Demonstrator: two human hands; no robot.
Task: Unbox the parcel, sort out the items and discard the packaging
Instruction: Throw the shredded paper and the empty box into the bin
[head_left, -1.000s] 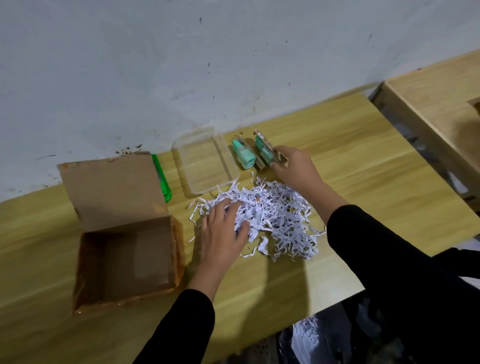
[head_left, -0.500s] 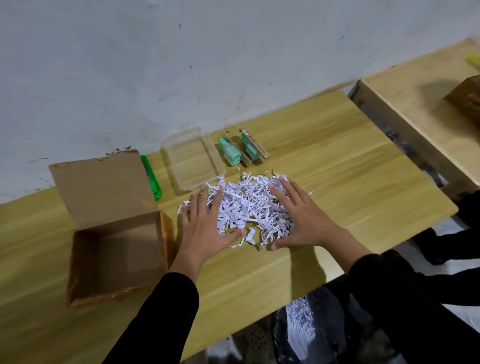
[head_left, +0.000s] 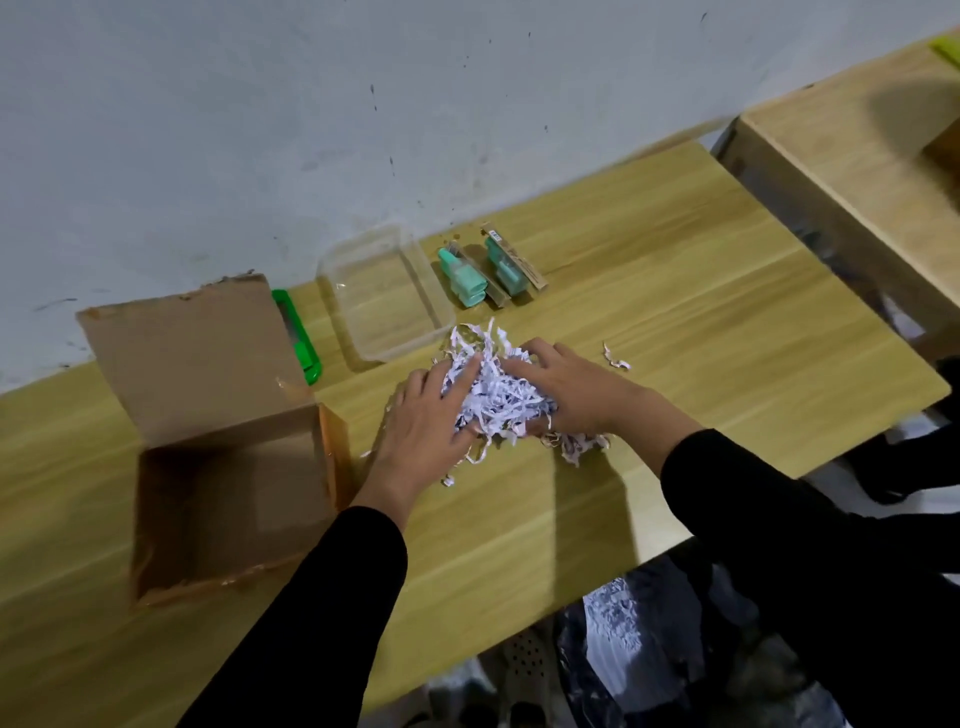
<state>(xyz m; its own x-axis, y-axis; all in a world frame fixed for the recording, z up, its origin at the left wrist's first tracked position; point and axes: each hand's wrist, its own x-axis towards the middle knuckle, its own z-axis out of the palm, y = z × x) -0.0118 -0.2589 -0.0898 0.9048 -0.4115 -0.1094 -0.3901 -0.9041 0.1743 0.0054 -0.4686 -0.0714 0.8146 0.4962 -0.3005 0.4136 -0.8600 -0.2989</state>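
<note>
Fingers of the left hand and right hand curl around the shredded paper between them; cardboard box sits left of them.

Long black sleeves on both arms, cuffs at wrists; hands bare, no rings/watch.

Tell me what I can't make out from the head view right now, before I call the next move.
- Anything left under the shredded paper: hidden by the pile and by the left hand and right hand.
- Green tool: mostly hidden behind the cardboard box flap.
- Print on the two teal items: too small to read.
- Bag below the table edge: contents unclear, cut off by the table.
</note>
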